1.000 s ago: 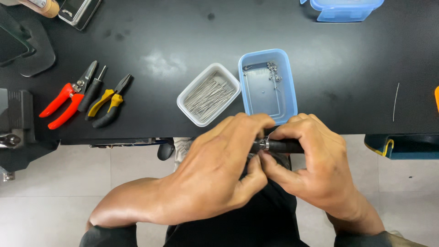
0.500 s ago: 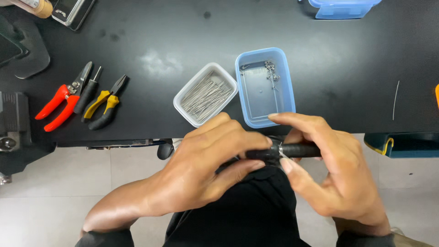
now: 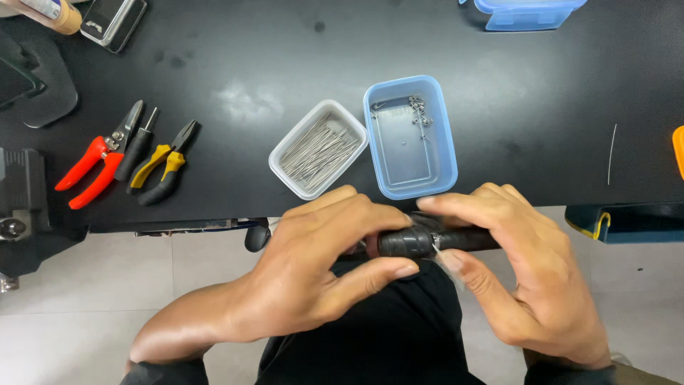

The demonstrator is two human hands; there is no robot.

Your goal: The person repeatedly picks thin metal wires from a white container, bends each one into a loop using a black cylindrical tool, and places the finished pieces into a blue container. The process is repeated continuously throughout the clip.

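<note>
Front edge: white tray of pins (image 3: pixel 318 148) and blue tub (image 3: pixel 411 137) are sitting just beyond both hands, blocking a straight reach forward.
Left: red cutters (image 3: pixel 96 161) and yellow pliers (image 3: pixel 162 170) are crowding the edge.
Right: bare tabletop (image 3: pixel 541 121) is lying open, except a thin wire (image 3: pixel 611 154).

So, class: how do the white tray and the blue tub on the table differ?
The white tray is smaller and packed with thin metal pins; the blue tub is larger, deeper and nearly bare, with a few small metal bits in one corner. The tray lies skewed, the tub straighter. Both are open, rounded rectangles.
</note>
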